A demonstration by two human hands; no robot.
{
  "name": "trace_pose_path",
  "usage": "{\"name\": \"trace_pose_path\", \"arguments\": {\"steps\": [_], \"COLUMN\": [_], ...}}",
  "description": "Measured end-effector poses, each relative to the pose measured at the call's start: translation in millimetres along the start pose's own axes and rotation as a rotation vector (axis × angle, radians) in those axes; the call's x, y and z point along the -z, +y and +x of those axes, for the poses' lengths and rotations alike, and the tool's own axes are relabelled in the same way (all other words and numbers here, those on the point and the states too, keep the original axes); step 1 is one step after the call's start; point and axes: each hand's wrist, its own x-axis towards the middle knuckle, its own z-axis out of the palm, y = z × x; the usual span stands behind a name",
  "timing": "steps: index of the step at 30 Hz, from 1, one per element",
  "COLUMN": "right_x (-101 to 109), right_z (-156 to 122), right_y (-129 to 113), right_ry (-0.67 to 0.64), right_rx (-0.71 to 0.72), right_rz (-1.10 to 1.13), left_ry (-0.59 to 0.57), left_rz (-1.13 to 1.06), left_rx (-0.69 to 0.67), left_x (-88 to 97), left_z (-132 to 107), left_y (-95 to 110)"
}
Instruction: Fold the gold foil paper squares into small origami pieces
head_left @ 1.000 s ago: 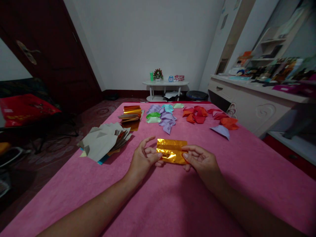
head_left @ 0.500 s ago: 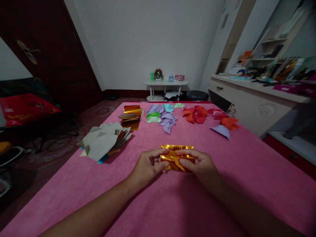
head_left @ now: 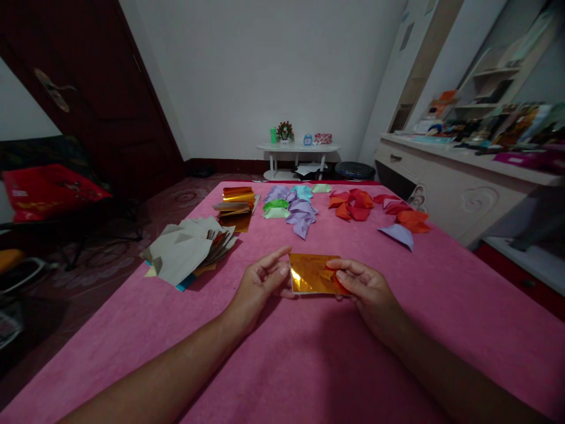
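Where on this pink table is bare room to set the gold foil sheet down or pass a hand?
Bare pink cloth lies right of the right hand, nearer than the lone lilac folded paper; also near-left, below the grey-white paper pile and left of the left hand. The far end is crowded: gold foil stack, lilac and green folds, red-orange folds.

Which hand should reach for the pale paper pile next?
Left, probably. The left hand holds the near-side edge of the gold sheet, closest to the pale paper pile; the right hand pinches the far edge.
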Motion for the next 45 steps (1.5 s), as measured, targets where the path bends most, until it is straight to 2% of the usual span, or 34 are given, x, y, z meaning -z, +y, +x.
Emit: {"name": "trace_pose_path", "arguments": {"steps": [7, 13, 15, 20, 27, 35, 40, 42, 45], "right_x": [0, -1, -2, -7, -8, -8, -5, -5, -8], "right_z": [-1, -2, -3, -7, -3, -2, 1, 1, -2], "right_y": [0, 0, 0, -2, 2, -7, -4, -2, -2], "right_ry": [-0.011, -0.045, -0.085, -0.123, -0.163, 0.009, 0.164, 0.182, 0.139], "right_rx": [-0.002, -0.028, -0.041, -0.025, 0.114, 0.123, 0.218, 0.274, 0.378], "right_rz": [0.008, -0.006, -0.029, -0.072, -0.092, -0.258, -0.242, -0.297, -0.430], "left_ry": [-0.030, -0.004, 0.020, 0.077, 0.157, 0.136, 0.205, 0.232, 0.233], "left_rz": [-0.030, -0.015, 0.051, 0.288, 0.276, 0.256, 0.195, 0.156, 0.108], "left_rx": [-0.005, 0.012, -0.007, -0.154, -0.016, 0.074, 0.097, 0.105, 0.119], "left_x": [-1.8, -2.4, -2.8, 1.2, 4.7, -1.5, 3.9, 6.5, 8.7], "left_z": [-2, 0, 1, 2, 1, -2, 0, 1, 2], "left_y": [3, 1, -1, -3, -3, 1, 0, -1, -2]}}
